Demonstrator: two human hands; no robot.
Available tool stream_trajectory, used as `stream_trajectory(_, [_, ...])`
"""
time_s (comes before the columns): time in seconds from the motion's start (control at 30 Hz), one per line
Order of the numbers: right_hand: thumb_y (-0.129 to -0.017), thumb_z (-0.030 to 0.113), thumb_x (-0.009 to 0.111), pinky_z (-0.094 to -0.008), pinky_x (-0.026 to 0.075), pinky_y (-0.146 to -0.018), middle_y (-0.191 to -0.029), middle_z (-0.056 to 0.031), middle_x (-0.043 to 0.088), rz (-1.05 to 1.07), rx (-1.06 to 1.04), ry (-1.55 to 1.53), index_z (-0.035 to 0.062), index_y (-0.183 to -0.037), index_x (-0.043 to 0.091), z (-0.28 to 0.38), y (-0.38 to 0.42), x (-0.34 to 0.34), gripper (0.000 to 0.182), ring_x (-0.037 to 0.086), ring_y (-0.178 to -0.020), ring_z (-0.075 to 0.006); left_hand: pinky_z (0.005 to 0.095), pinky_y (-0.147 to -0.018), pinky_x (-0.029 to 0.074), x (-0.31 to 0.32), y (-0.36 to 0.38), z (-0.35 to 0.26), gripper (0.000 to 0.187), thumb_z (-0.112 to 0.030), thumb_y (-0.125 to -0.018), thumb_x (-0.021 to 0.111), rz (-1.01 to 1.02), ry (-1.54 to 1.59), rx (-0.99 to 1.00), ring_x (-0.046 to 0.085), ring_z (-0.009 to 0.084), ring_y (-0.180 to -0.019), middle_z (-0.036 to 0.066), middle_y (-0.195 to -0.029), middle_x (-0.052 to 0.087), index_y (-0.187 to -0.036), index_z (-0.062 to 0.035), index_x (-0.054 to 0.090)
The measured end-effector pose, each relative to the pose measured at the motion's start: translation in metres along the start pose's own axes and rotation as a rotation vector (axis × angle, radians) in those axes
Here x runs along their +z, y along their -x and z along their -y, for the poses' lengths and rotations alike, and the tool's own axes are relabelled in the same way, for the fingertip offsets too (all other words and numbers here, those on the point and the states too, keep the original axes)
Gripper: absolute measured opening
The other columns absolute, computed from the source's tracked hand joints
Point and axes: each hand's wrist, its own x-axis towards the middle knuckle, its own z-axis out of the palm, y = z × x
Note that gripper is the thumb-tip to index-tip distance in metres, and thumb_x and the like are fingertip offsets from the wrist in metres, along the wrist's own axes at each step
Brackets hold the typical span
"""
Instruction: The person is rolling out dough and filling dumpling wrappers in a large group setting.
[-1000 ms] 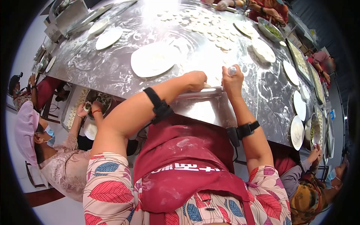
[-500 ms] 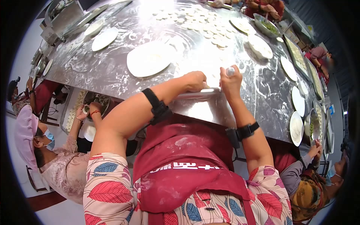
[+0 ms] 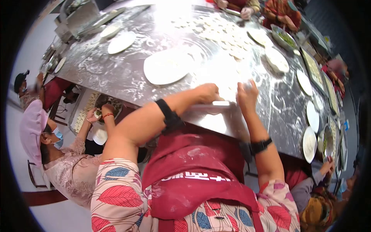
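Note:
My left hand (image 3: 208,94) is closed at the table's near edge, fingers pointing down. A small pale strip (image 3: 221,103) shows by its fingertips; glare hides whether it is dough. To its right, my right hand (image 3: 247,96) is wrapped round what looks like a rolling pin (image 3: 247,83), only its pale rounded end visible above the fist. Below both hands is a shiny metal box-like surface (image 3: 210,122) at the table edge. Ahead of my left hand lies a large white plate (image 3: 166,69). Farther off, many flat round dough pieces (image 3: 226,36) are spread on the floured metal table (image 3: 127,73).
More white plates line the right side, one plate (image 3: 309,145) near the edge. A bowl of green filling (image 3: 285,38) stands at the far right, by trays (image 3: 312,67). On the left, a masked co-worker (image 3: 58,150) handles food over a bowl (image 3: 110,102). Other people work across the table.
The whole view has shifted, so the table and plates sit farther right and slightly lower. Both hands remain side by side at the near edge. A gloved co-worker's hand has come into view at the top.

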Motion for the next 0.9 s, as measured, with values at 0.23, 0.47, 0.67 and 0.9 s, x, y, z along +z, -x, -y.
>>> stream_trajectory(0.23, [-0.085,0.003,0.061,-0.0238,0.040,-0.038,-0.053,-0.0038,0.053,0.095,0.291,-0.211,0.0042,-0.076,0.046,0.072,0.084,-0.053,0.017,0.050,-0.043,-0.0080,0.0341,-0.069,0.047,-0.011,0.020,0.003,0.023,-0.016,-0.069,0.063,-0.078,0.066,0.143,0.060,0.0241,-0.077,0.014,-0.081,0.063,-0.087,-0.0031,0.063])
stream_trajectory(0.47, [-0.085,0.002,0.061,-0.0220,0.039,-0.039,-0.053,-0.0019,0.052,0.111,0.291,-0.318,0.0042,-0.077,0.045,0.063,0.082,-0.052,0.018,0.050,-0.044,-0.0066,0.0298,-0.070,0.048,-0.172,0.039,0.059,0.029,-0.020,-0.071,0.070,-0.401,-0.179,-0.180,0.059,0.0187,-0.077,0.010,-0.087,0.063,-0.092,0.0000,0.063])
stream_trajectory(0.67, [-0.083,0.001,0.064,-0.0217,0.036,-0.041,-0.053,0.0006,0.050,0.080,0.250,-0.294,0.0043,-0.075,0.047,0.054,0.088,-0.054,0.020,0.048,-0.045,-0.0047,0.0326,-0.067,0.049,-0.140,-0.015,0.054,0.022,-0.017,-0.071,0.067,-0.351,-0.210,-0.032,0.062,0.0210,-0.076,0.012,-0.081,0.066,-0.086,-0.0007,0.065])
stream_trajectory(0.9, [-0.082,0.005,0.067,-0.0226,0.036,-0.042,-0.051,0.0007,0.049,0.080,0.225,-0.248,0.0060,-0.074,0.047,0.053,0.086,-0.051,0.022,0.047,-0.046,-0.0053,0.0379,-0.071,0.049,-0.020,-0.089,-0.027,0.027,-0.025,-0.067,0.071,-0.125,-0.324,0.072,0.063,0.0297,-0.081,0.014,-0.087,0.066,-0.085,-0.0041,0.065])
